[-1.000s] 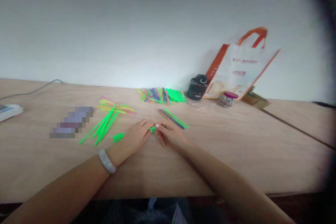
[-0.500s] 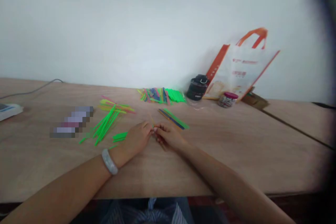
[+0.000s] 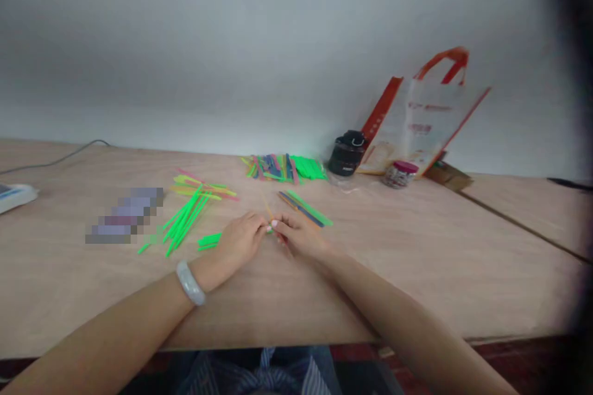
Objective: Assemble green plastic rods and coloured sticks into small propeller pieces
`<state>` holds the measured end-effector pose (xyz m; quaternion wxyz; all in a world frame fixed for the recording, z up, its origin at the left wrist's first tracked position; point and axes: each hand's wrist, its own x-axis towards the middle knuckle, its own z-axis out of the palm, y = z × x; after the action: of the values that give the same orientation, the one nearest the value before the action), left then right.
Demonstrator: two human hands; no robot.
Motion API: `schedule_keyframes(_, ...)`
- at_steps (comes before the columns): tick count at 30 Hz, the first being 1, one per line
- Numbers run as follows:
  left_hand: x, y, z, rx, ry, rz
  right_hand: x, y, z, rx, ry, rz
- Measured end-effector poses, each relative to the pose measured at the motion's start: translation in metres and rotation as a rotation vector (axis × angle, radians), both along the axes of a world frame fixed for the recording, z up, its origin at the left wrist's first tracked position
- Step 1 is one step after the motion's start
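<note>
My left hand point(image 3: 245, 236) and my right hand point(image 3: 299, 234) meet at fingertip height over the middle of the table, both pinched closed. A thin orange plastic propeller strip point(image 3: 267, 205) sticks up from between them, its lower part hidden by my right fingers. At the fingertips a small bit of green stick point(image 3: 270, 229) shows; most of it is covered by my left hand. Short green sticks point(image 3: 210, 240) lie beside my left wrist. Behind my right hand rest several flat strips point(image 3: 306, 208) in green, blue and orange.
Long green sticks point(image 3: 186, 222) lie at left, near yellow and pink propeller pieces point(image 3: 204, 187). A bag of coloured strips point(image 3: 273, 167) is by the wall. A black container point(image 3: 346, 155), a jar point(image 3: 400, 174), a carrier bag point(image 3: 428, 117) and a blurred-out flat object point(image 3: 125, 216) stand around.
My hands stay together at nearly the same spot. The orange strip between them now shows more plainly, and my right thumb has shifted slightly upward on it. The view has moved a little.
</note>
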<state>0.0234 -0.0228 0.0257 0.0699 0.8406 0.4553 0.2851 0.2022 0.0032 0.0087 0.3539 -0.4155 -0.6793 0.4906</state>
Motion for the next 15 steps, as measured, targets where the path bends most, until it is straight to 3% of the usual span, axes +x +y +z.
schedule_keyframes(8,-0.005,-0.001,0.01,-0.062,-0.125,0.012,0.009,0.005,0.012,0.046,0.027,-0.017)
schedule_keyframes(11,-0.013,0.001,0.011,-0.071,-0.132,0.076,0.031,0.024,0.016,0.126,0.063,-0.24)
schedule_keyframes(15,-0.009,0.001,0.003,0.003,-0.044,-0.002,0.063,0.052,0.012,0.382,-0.268,-0.585)
